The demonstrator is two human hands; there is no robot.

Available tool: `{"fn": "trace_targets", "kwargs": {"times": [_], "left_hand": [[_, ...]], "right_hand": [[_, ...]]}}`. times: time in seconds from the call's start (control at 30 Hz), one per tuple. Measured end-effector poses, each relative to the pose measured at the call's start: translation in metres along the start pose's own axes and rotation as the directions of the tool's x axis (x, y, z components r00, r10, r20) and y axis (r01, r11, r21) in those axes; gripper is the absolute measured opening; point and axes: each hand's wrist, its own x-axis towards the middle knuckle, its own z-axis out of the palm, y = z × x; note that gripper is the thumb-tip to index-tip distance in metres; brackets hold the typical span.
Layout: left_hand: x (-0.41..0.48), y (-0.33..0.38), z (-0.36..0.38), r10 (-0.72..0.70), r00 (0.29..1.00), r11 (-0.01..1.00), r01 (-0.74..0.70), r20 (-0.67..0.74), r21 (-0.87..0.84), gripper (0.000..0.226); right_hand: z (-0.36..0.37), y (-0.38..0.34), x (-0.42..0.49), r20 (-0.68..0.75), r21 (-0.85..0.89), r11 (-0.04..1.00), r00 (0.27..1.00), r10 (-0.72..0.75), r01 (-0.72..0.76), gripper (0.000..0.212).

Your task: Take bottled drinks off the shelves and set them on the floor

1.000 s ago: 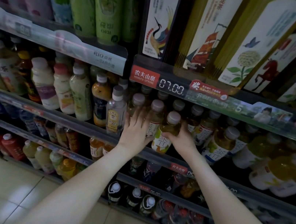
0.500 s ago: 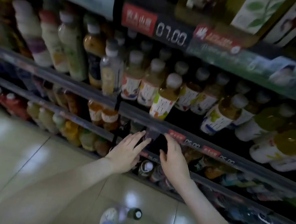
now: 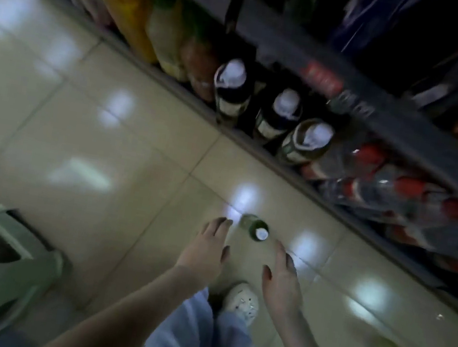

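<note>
Left hand (image 3: 206, 254), right hand (image 3: 280, 280) lower, beside bottle (image 3: 256, 228)

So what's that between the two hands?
A green bottle with a white cap, standing on the floor tiles between the left hand and right hand; neither grips it. Head view shows it.

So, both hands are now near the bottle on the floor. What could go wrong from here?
1. The bottle stands alone on the glossy floor between the open left hand and right hand. A careless brush from either could tip it over.
2. It stands just ahead of the white shoe, so a step forward might kick it.
</note>
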Motion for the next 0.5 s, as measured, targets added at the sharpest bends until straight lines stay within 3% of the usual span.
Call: {"fn": "trace_targets", "kwargs": {"times": [0.13, 0.23, 0.33, 0.5], "left_hand": [[0.041, -0.048, 0.071, -0.037, 0.999, 0.996, 0.039, 0.021, -0.081, 0.059], [0.061, -0.073, 0.090, -0.030, 0.999, 0.996, 0.033, 0.032, -0.083, 0.061], [0.067, -0.085, 0.081, -0.039, 0.999, 0.994, 0.040, 0.012, -0.097, 0.063], [0.029, -0.039, 0.013, 0.086, 0.989, 0.994, -0.077, 0.123, -0.077, 0.075]], "right_hand": [[0.086, 0.024, 0.090, -0.022, 0.029, 0.999, 1.000, -0.021, 0.022, 0.072], [0.117, 0.033, 0.140, -0.090, -0.013, 1.000, 0.996, -0.018, 0.017, 0.043], [0.110, 0.030, 0.141, -0.169, 0.031, 0.997, 0.983, -0.071, 0.077, 0.023], [0.029, -0.005, 0.047, -0.163, 0.096, 0.966, 0.961, -0.224, 0.241, 0.018]]}}
